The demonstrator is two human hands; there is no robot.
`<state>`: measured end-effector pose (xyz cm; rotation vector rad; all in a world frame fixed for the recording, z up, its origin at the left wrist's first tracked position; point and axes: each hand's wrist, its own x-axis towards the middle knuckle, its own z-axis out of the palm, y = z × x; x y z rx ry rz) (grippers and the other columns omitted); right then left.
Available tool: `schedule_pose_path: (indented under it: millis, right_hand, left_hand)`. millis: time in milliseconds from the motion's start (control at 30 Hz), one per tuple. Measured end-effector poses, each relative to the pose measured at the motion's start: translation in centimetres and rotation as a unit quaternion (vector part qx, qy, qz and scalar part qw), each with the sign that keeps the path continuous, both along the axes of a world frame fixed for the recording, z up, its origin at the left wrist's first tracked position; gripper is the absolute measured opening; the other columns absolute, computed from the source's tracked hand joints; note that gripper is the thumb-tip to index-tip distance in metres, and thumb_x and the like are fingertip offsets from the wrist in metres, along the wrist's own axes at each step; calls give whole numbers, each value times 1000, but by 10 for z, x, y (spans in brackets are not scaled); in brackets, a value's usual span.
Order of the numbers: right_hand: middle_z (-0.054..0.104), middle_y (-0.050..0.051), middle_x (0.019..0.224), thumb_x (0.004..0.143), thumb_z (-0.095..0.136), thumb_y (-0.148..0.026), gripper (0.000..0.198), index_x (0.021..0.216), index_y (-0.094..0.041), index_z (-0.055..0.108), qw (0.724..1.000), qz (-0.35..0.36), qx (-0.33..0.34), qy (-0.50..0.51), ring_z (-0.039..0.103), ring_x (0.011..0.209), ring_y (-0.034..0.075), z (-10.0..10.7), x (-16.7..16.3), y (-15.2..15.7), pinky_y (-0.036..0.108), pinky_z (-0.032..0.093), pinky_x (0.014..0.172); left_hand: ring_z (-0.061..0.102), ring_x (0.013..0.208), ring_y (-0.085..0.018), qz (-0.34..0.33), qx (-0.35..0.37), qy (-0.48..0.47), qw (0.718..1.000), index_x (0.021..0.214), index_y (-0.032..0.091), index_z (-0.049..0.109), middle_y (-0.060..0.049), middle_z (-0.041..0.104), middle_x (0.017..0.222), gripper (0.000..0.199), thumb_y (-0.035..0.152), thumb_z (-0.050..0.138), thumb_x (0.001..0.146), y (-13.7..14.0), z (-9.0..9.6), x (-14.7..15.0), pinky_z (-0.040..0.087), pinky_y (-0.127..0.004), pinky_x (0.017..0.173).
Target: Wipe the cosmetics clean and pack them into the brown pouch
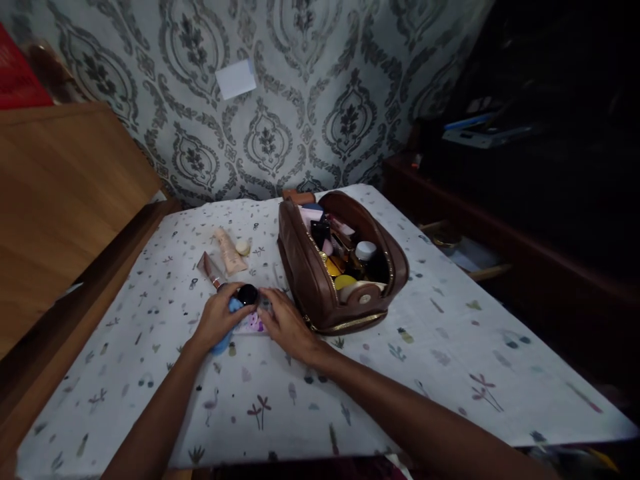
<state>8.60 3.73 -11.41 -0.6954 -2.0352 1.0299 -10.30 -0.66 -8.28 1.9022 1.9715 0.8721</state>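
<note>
On the patterned tablecloth, two tubes lie behind the left hand, which curls around a blue bottle with a black cap. Just right, the right hand lies flat, fingers on a purple-printed item mostly hidden beneath both hands; whether it grips is unclear. Beside it stands the open, crammed brown toiletry bag.

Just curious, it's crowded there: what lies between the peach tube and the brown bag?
In the head view, only bare patterned tablecloth shows between the peach tube and the brown bag.
</note>
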Motion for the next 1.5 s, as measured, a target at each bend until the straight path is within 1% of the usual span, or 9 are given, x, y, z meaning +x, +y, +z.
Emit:
schedule_pose_path:
  millis: [100,200,300,433,600,667,900,1100,1500]
  right_hand:
    - [63,13,126,87,54,-13,43,130,-17,54,1000,-18,-13,-20,56,122,25,0,-6,6,45,45,106]
    - [64,12,122,82,61,-13,43,125,-16,58,998,-28,-27,-54,57,119,25,2,-14,12,43,45,103]
    - [64,10,113,78,68,-15,41,118,-16,62,996,-39,-38,-74,58,111,25,3,-21,17,42,46,99]
    - [62,8,103,76,73,-20,38,114,-15,65,993,-55,-50,-89,57,101,24,2,-27,20,40,46,92]
    - [61,6,97,75,72,-18,32,107,-15,67,993,-54,-48,-91,56,98,22,3,-28,20,37,45,91]
    - [62,6,96,75,70,-17,29,104,-15,67,993,-54,-45,-90,56,97,22,4,-27,20,37,44,91]
    - [64,5,99,74,73,-20,30,104,-17,66,995,-48,-45,-75,58,99,23,4,-25,20,38,45,92]
    - [64,7,107,75,74,-20,41,115,-17,64,995,-48,-51,-71,58,104,24,2,-26,19,40,45,96]
    - [63,5,98,71,76,-17,36,106,-17,69,994,-41,-93,-41,58,97,22,5,-27,22,38,45,92]
  left_hand:
    - [65,106,-25,-44,4,-28,999,120,18,63,-10,71,116,45,43,65,82,-2,1,-3,48,-38,96]
    - [65,97,-22,-55,-11,-55,997,127,18,60,-7,70,105,50,38,62,81,-5,4,-7,49,-36,92]
    - [64,87,-20,-17,-1,-86,996,115,19,63,-3,68,95,39,34,58,80,-8,8,-10,50,-31,83]
    - [63,86,-19,67,88,-124,986,98,19,62,-3,68,93,22,36,57,85,-10,11,-3,50,-30,81]
    - [61,96,-22,-70,97,-32,992,93,20,67,-6,70,97,20,34,52,92,-6,11,19,46,-36,93]
    - [60,97,-23,-82,87,-1,993,91,21,67,-7,69,96,21,33,50,93,-4,10,25,46,-37,93]
    - [62,89,-21,33,97,-3,995,92,20,64,-6,67,91,21,32,47,93,0,1,21,48,-34,85]
    - [66,97,-22,69,87,-37,993,105,19,66,-6,73,104,28,36,48,93,1,-7,13,49,-34,91]
    - [65,96,-22,-40,77,4,996,104,18,70,-8,71,98,28,31,48,94,-5,3,7,49,-34,90]
